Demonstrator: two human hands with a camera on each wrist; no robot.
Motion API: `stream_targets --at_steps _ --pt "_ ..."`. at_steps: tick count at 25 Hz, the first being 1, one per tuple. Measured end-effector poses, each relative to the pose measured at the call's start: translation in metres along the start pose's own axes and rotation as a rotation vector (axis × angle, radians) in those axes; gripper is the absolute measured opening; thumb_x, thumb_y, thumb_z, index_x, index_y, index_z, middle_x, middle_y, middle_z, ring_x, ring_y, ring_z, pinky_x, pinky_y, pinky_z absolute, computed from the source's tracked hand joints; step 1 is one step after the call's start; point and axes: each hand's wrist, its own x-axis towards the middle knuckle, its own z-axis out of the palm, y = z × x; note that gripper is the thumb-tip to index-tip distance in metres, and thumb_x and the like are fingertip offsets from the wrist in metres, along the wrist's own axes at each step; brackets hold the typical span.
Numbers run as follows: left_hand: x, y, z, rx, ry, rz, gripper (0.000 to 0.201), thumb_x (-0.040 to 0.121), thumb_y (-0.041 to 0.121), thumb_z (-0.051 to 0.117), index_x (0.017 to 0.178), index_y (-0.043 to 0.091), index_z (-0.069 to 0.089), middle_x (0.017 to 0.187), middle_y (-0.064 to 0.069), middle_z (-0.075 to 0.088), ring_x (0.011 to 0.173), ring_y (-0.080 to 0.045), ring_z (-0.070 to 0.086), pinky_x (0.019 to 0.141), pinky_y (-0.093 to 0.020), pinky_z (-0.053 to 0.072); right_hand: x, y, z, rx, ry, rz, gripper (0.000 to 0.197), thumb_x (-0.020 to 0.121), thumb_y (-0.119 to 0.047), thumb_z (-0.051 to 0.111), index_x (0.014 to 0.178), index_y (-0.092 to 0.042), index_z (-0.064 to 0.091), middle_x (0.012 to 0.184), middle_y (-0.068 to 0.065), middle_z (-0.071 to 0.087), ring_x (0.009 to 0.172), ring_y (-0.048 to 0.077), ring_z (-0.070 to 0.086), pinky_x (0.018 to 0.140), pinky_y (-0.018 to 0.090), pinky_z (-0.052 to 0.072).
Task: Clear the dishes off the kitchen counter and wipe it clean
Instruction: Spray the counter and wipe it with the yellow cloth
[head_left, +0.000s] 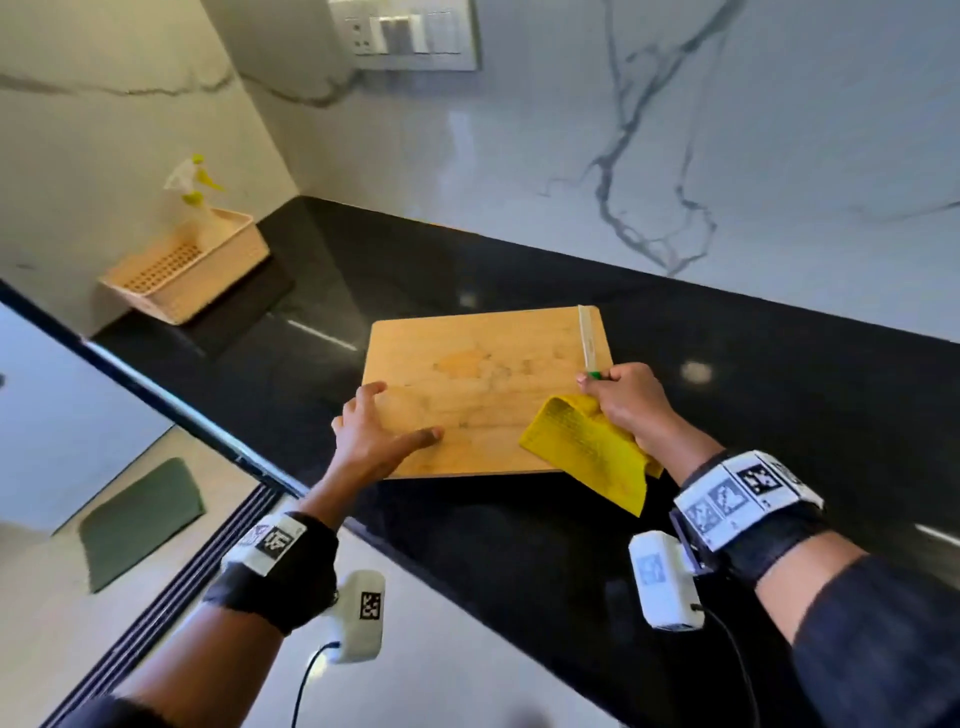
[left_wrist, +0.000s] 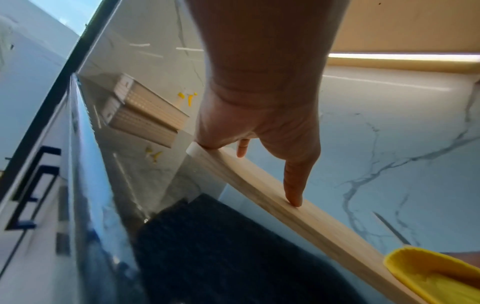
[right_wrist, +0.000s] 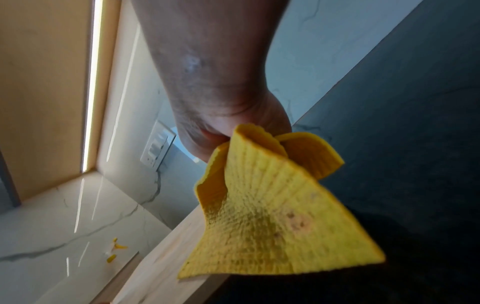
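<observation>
A wooden cutting board (head_left: 483, 395) lies flat on the black counter (head_left: 753, 395). My left hand (head_left: 400, 415) rests on its near left corner with fingers spread and the thumb flat on the wood; in the left wrist view the left hand (left_wrist: 270, 148) touches the board (left_wrist: 311, 222) at its edge. My right hand (head_left: 618, 400) grips a yellow cloth (head_left: 587, 452) and the green handle of a knife (head_left: 589, 338), whose pale blade lies along the board's right side. The right wrist view shows the cloth (right_wrist: 272, 216) hanging from the right hand (right_wrist: 221, 133) over the board (right_wrist: 161, 257).
A beige basket (head_left: 192, 270) with a yellow-nozzled spray bottle (head_left: 195, 182) stands in the counter's far left corner. Marble wall runs behind, with a socket panel (head_left: 410, 34). The counter's front edge is close to me; a green mat (head_left: 140, 519) lies on the floor below left.
</observation>
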Motion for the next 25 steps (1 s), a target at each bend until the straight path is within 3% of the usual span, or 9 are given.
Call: stream_targets --at_steps 4,9,11,13,14,16,18,21,25 --pt "0.034 -0.04 -0.016 -0.006 0.011 -0.042 0.099 0.062 0.049 0.088 0.142 0.029 0.033 0.146 -0.01 0.036 0.135 -0.032 0.027 0.11 -0.05 0.031 0.018 -0.022 0.061 -0.102 0.023 0.007 0.035 0.092 -0.041 0.061 0.072 -0.012 0.062 0.066 0.003 0.059 0.061 0.02 0.055 0.059 0.032 0.04" --pt "0.053 -0.055 -0.009 0.026 0.073 -0.025 0.092 0.059 0.054 0.086 0.133 0.03 0.039 0.141 -0.004 0.041 0.132 -0.028 0.028 0.11 -0.045 0.026 0.022 -0.025 0.091 -0.101 0.112 0.017 0.038 0.094 -0.044 0.058 0.084 -0.008 0.068 0.071 0.004 0.06 0.062 0.02 0.054 0.06 0.034 0.041" --pt "0.058 -0.06 -0.005 0.036 0.081 -0.018 0.086 0.058 0.056 0.086 0.127 0.029 0.042 0.139 -0.002 0.042 0.13 -0.027 0.029 0.109 -0.043 0.028 0.02 -0.022 0.1 -0.088 0.161 -0.005 0.036 0.093 -0.046 0.058 0.09 -0.012 0.07 0.095 0.005 0.064 0.072 0.019 0.058 0.065 0.032 0.045" --pt "0.057 -0.064 0.0 0.045 0.099 0.016 0.08 0.06 0.056 0.085 0.123 0.027 0.045 0.14 0.0 0.04 0.13 -0.026 0.029 0.107 -0.042 0.029 0.012 -0.023 0.104 -0.168 0.208 -0.063 0.031 0.093 -0.044 0.06 0.098 -0.015 0.069 0.122 0.002 0.052 0.091 0.016 0.053 0.079 0.029 0.042" --pt "0.055 -0.066 0.003 0.043 0.113 0.034 0.076 0.062 0.056 0.084 0.121 0.027 0.046 0.141 0.001 0.039 0.13 -0.025 0.029 0.107 -0.041 0.029 0.006 -0.025 0.107 -0.22 0.216 -0.112 0.029 0.092 -0.042 0.061 0.1 -0.015 0.068 0.127 0.003 0.047 0.094 0.015 0.051 0.081 0.028 0.04" --pt "0.052 -0.067 0.005 0.061 0.124 0.053 0.073 0.065 0.057 0.082 0.121 0.026 0.047 0.142 0.001 0.037 0.131 -0.026 0.028 0.107 -0.042 0.028 -0.002 -0.037 0.113 -0.311 0.155 -0.208 0.027 0.091 -0.039 0.065 0.101 -0.014 0.069 0.124 0.004 0.044 0.091 0.016 0.05 0.079 0.027 0.04" --pt "0.051 -0.066 0.006 0.113 0.115 0.05 0.073 0.068 0.057 0.079 0.124 0.026 0.045 0.145 -0.001 0.033 0.132 -0.028 0.026 0.108 -0.044 0.028 -0.003 -0.053 0.123 -0.425 -0.008 -0.245 0.028 0.089 -0.04 0.067 0.098 -0.013 0.07 0.109 0.003 0.048 0.083 0.016 0.049 0.071 0.028 0.04" --pt "0.045 -0.055 0.008 0.223 0.111 0.08 0.07 0.075 0.053 0.075 0.129 0.026 0.04 0.155 -0.007 0.019 0.138 -0.033 0.018 0.111 -0.048 0.024 0.012 -0.069 0.121 -0.464 -0.18 -0.176 0.034 0.084 -0.038 0.073 0.101 -0.008 0.072 0.091 0.005 0.064 0.072 0.017 0.056 0.061 0.029 0.042" --pt "0.029 -0.025 0.016 0.285 0.085 0.143 0.065 0.079 0.039 0.074 0.131 0.026 0.037 0.16 -0.009 0.005 0.144 -0.035 0.008 0.115 -0.053 0.017 0.019 -0.065 0.083 -0.404 -0.184 -0.092 0.048 0.079 -0.044 0.077 0.107 -0.007 0.065 0.108 0.009 0.066 0.089 0.023 0.06 0.078 0.034 0.05"
